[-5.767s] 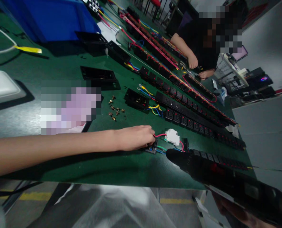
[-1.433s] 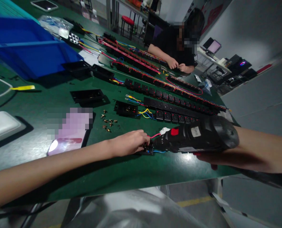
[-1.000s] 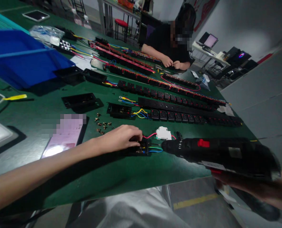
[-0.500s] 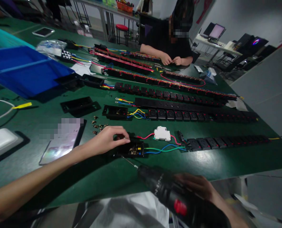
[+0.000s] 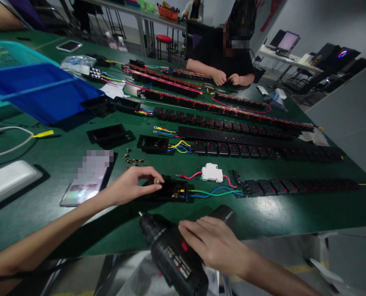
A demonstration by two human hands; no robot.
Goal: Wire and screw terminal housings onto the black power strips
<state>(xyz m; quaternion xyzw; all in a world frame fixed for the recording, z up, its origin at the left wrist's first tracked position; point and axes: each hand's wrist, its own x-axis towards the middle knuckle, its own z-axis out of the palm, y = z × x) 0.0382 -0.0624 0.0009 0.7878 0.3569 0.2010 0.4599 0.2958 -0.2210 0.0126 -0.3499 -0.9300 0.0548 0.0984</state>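
Note:
My left hand (image 5: 136, 185) pinches a small brass-coloured screw (image 5: 157, 181) between thumb and fingertips, just over the left part of an open black housing (image 5: 166, 196). Inside the housing, brass terminals show at its right end, with green and blue wires (image 5: 214, 192) running out to a black socket strip (image 5: 294, 187). My right hand (image 5: 214, 242) is closed around the handle of a black cordless drill (image 5: 177, 259). The drill lies on its side at the table's front edge, its bit pointing up and left, apart from the housing. Part of the handle is hidden by my fingers.
Loose screws (image 5: 133, 160) lie behind my left hand. A phone (image 5: 89, 176) and a white power bank-like block (image 5: 12, 183) are at left, near a blue bin (image 5: 41, 92). A white breaker (image 5: 212, 172) sits behind the housing. Across the table, a person's hands (image 5: 228, 78) work.
The drill has swung left and turned, its bit drawing back from the housing. My right hand has come into clearer view on it. My left hand has shifted slightly left, showing the screw.

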